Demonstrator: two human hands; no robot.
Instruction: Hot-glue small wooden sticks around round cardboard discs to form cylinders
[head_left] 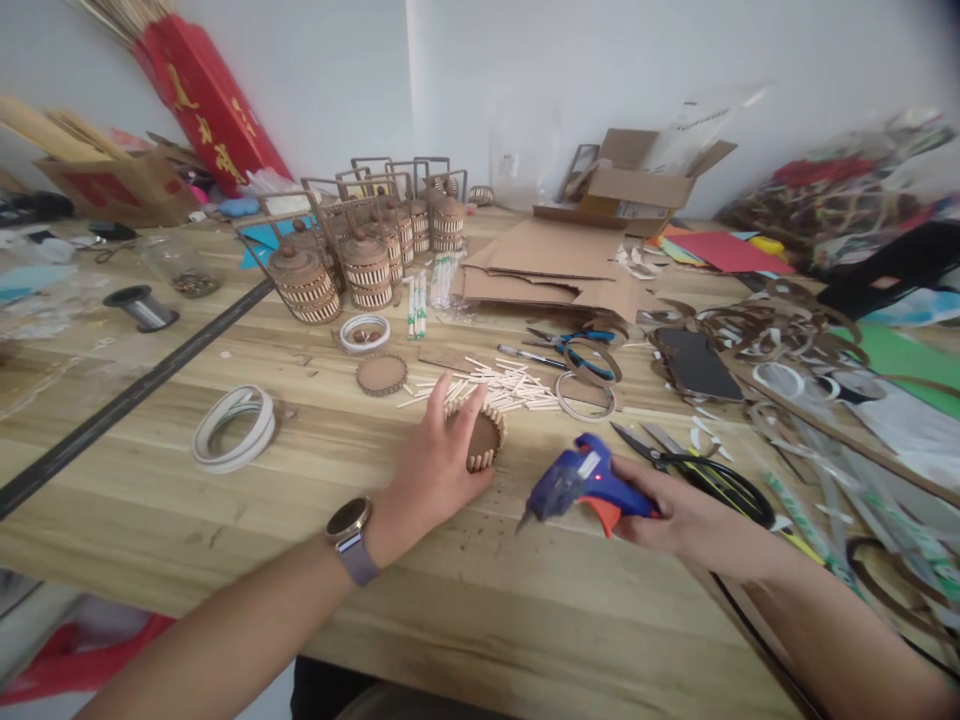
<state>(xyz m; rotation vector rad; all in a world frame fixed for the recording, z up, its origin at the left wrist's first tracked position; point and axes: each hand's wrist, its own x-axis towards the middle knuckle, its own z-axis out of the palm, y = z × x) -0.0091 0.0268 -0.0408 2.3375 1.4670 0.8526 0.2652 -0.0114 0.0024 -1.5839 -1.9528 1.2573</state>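
Observation:
My left hand [435,455], with a watch on its wrist, is around the near left side of a small round cardboard tray [486,432] edged with short upright wooden sticks. Its thumb is at the tray's near rim and its fingers reach over the left side, partly hiding it. In my right hand [660,505] is a blue hot glue gun [592,480] with an orange trigger, its nozzle pointing down to the left, apart from the tray. Behind the tray lies a loose pile of short wooden sticks [517,385]. A round cardboard disc [382,374] with a corrugated edge lies to the left.
Small stick-walled baskets with tall handles [367,265] stand at the back left. White tape rolls [234,430] lie on the left. Scissors [690,470], pliers [577,340], a phone [697,362] and tangled cardboard strips [765,325] crowd the right. Flattened cardboard [551,265] lies behind.

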